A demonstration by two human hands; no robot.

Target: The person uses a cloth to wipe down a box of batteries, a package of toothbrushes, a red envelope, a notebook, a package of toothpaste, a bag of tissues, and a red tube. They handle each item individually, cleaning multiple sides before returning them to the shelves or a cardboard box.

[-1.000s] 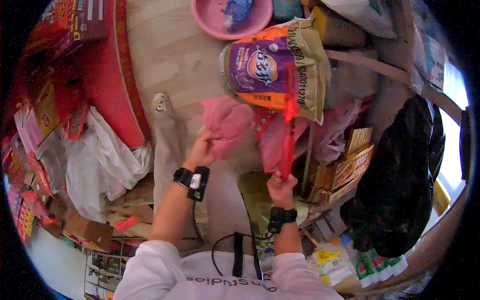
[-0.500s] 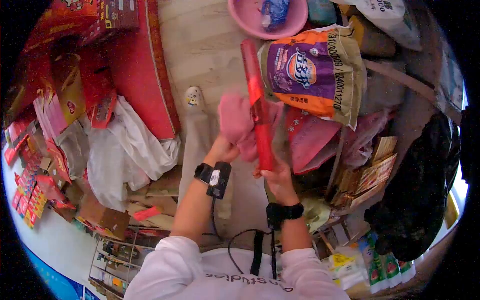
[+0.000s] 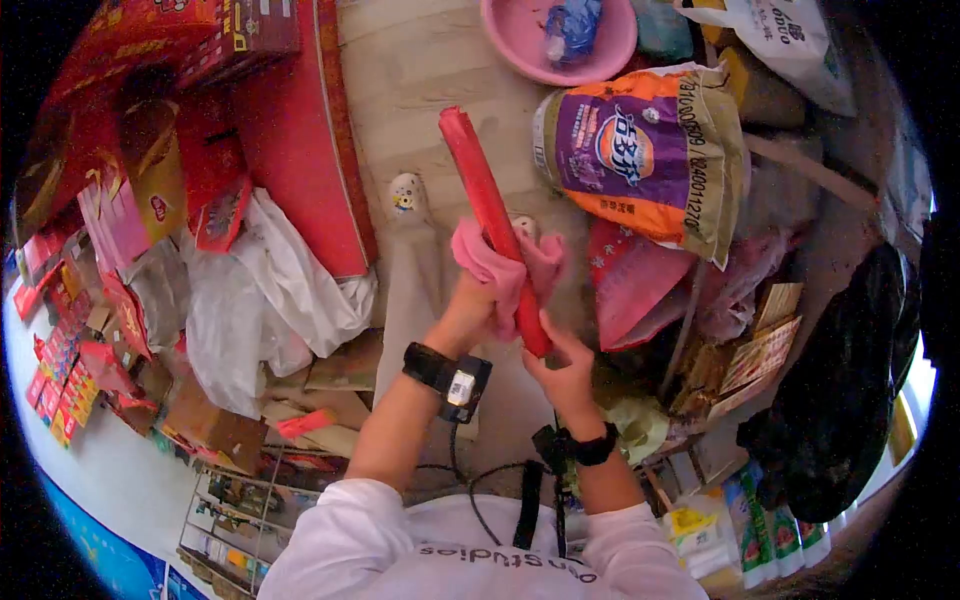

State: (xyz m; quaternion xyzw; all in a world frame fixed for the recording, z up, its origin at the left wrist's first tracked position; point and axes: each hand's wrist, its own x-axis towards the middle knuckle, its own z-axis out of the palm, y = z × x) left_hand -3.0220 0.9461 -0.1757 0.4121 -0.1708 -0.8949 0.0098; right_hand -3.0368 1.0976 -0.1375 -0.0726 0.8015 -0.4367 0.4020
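My right hand [image 3: 562,372] grips the lower end of a long red roll [image 3: 482,195] that points up and to the left. My left hand [image 3: 472,303] holds a pink cloth [image 3: 500,265] wrapped around the middle of that roll. Both wrists carry black bands, and a cable hangs from the left one. Behind the roll, my two slippers [image 3: 405,194] show on the wooden floor [image 3: 420,80].
A purple-and-orange sack [image 3: 640,155] lies to the right, above pink bags [image 3: 625,280]. A pink basin [image 3: 560,40] sits at the top. Red cartons [image 3: 200,60] and white plastic [image 3: 260,300] crowd the left. A black bag [image 3: 830,400] hangs at the right.
The red roll swung from upright at the right to leaning left in front of me. My left hand brought the pink cloth onto it and closed around it.
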